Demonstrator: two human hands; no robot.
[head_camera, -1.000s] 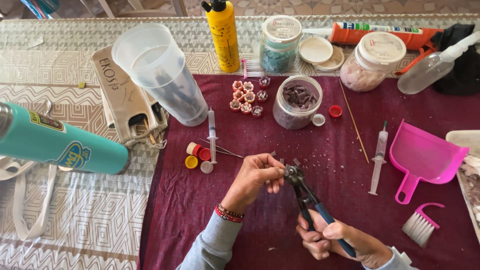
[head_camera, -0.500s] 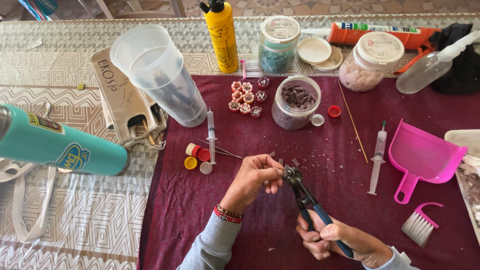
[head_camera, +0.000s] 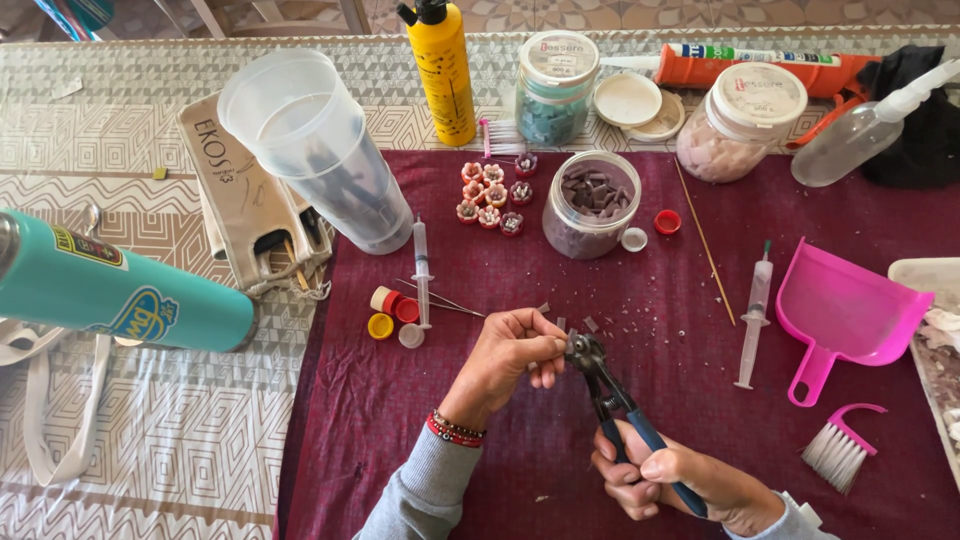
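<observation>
Head view: compared with a second earlier, both hands hold the same posture, so the nipping work shows no visible advance. Left hand (head_camera: 510, 352) pinches a small tile piece (head_camera: 560, 340) at the nippers' head; right hand (head_camera: 668, 478) is clenched around the blue-handled nippers (head_camera: 610, 395). All sit over the maroon cloth (head_camera: 400, 420) near the counter's front edge; open jar of purple tiles (head_camera: 590, 205) stands beyond.

jar (head_camera: 590, 205) behind nippers (head_camera: 600, 375), dustpan (head_camera: 845, 310) right, bottle (head_camera: 120, 290) left
</observation>
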